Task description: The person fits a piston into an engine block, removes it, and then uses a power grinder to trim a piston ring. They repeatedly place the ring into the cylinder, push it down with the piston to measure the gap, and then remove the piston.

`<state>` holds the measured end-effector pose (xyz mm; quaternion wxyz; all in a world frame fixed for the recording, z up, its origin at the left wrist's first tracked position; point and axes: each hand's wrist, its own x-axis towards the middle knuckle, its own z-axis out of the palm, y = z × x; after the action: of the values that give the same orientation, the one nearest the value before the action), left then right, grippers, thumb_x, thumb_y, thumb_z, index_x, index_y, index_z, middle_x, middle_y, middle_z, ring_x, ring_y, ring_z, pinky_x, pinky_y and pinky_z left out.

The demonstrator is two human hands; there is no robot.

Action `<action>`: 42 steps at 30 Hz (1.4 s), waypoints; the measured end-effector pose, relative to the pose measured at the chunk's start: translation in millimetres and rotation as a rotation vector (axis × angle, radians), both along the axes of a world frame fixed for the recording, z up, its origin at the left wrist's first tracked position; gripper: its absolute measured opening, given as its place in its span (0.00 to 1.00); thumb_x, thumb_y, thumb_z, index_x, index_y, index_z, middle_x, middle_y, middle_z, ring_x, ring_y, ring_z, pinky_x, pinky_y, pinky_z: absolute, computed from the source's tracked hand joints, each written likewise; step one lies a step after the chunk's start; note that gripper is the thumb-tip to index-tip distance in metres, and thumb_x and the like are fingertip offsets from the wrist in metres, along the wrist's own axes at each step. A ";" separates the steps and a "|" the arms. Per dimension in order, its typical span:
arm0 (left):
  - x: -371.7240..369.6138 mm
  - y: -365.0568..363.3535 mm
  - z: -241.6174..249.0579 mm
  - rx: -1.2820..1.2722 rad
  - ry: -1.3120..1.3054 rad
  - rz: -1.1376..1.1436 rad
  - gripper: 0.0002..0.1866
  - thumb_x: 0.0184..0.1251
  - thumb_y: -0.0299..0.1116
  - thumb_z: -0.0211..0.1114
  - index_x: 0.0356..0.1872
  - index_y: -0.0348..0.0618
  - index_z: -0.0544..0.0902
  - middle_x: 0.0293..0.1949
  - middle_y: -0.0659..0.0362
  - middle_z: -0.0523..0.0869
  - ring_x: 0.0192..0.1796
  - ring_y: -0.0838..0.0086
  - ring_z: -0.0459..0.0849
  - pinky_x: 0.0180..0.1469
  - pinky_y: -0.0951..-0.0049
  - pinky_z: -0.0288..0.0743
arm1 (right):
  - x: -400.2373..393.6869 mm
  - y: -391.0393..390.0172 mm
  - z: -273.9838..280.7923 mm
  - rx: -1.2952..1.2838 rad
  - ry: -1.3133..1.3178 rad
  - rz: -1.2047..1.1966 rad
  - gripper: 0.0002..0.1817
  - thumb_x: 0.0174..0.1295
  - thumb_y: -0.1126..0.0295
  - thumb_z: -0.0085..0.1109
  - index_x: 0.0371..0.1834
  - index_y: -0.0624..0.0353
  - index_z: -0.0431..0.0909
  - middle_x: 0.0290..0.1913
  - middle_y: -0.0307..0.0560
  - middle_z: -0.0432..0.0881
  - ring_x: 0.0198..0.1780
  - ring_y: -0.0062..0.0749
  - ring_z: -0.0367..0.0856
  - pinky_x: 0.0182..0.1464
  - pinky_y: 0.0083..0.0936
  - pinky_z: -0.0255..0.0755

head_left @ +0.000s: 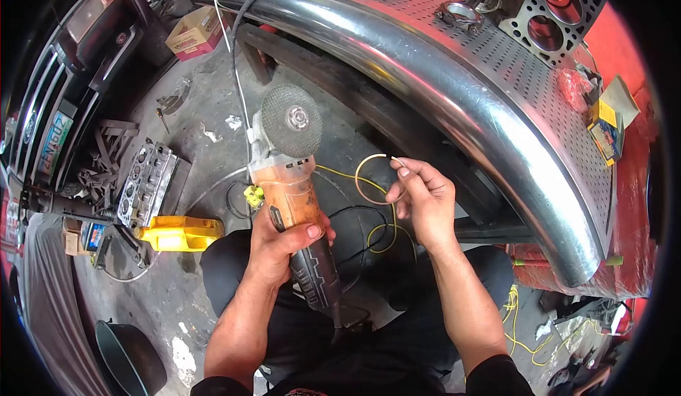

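My left hand [275, 243] is wrapped round the orange and black body of an angle grinder [287, 196]. The grinder stands nearly upright, its cutting disc [284, 116] at the top facing me. To the right, my right hand [429, 204] pinches a thin, copper-coloured piston ring [357, 174] between thumb and fingers. A small gap shows at the top of the ring, close to the fingertips. The ring and the disc are apart. Part of the ring's right side is hidden behind my fingers.
A bench with a rounded metal edge [425, 91] curves ahead and right, bearing a head gasket [546, 24] and a small yellow box [604, 130]. On the floor at left are a cylinder head [147, 182], a yellow jug [186, 234] and a black tub [131, 357]. Yellow cord [340, 173] trails below.
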<state>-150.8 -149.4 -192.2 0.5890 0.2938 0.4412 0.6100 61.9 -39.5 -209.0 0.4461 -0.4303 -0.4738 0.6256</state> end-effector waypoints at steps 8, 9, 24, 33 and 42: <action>7.8 -2.6 -10.6 -0.065 0.137 -0.037 0.32 0.52 0.24 0.81 0.58 0.36 0.75 0.40 0.57 0.87 0.42 0.72 0.88 0.47 0.70 0.83 | -1.6 -0.4 -6.6 0.052 -0.022 -0.021 0.12 0.78 0.65 0.58 0.51 0.62 0.85 0.24 0.39 0.83 0.17 0.14 0.70 0.21 0.14 0.62; 10.2 -3.1 -9.7 -0.061 0.150 -0.039 0.33 0.51 0.26 0.82 0.58 0.37 0.75 0.41 0.59 0.86 0.43 0.75 0.86 0.49 0.72 0.82 | -1.7 0.4 -7.2 0.056 -0.027 -0.022 0.13 0.78 0.64 0.58 0.51 0.62 0.85 0.24 0.39 0.83 0.17 0.14 0.69 0.22 0.14 0.62; 12.5 -2.5 -17.0 -0.022 0.165 -0.008 0.31 0.53 0.24 0.80 0.58 0.37 0.75 0.41 0.57 0.86 0.42 0.73 0.87 0.47 0.70 0.83 | -3.6 -1.7 -7.0 0.042 -0.032 0.003 0.14 0.77 0.64 0.60 0.53 0.63 0.85 0.25 0.38 0.83 0.20 0.12 0.69 0.23 0.13 0.63; 6.9 -4.0 -11.4 -0.046 0.081 0.015 0.30 0.54 0.23 0.79 0.57 0.35 0.74 0.39 0.54 0.86 0.38 0.68 0.89 0.43 0.67 0.85 | -5.3 -3.9 -9.1 0.060 -0.031 0.033 0.15 0.76 0.63 0.60 0.54 0.63 0.85 0.27 0.38 0.84 0.20 0.12 0.69 0.24 0.14 0.64; 10.5 -4.4 -13.1 0.000 0.140 0.042 0.30 0.54 0.23 0.79 0.57 0.35 0.74 0.38 0.54 0.86 0.37 0.69 0.89 0.44 0.69 0.85 | -6.4 -4.9 -10.7 0.074 -0.067 0.063 0.16 0.76 0.64 0.61 0.58 0.64 0.83 0.31 0.39 0.86 0.23 0.13 0.71 0.27 0.15 0.67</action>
<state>-140.3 -153.7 -205.4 0.5438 0.3267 0.4874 0.6000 55.4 -44.4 -219.7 0.4257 -0.4190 -0.5244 0.6069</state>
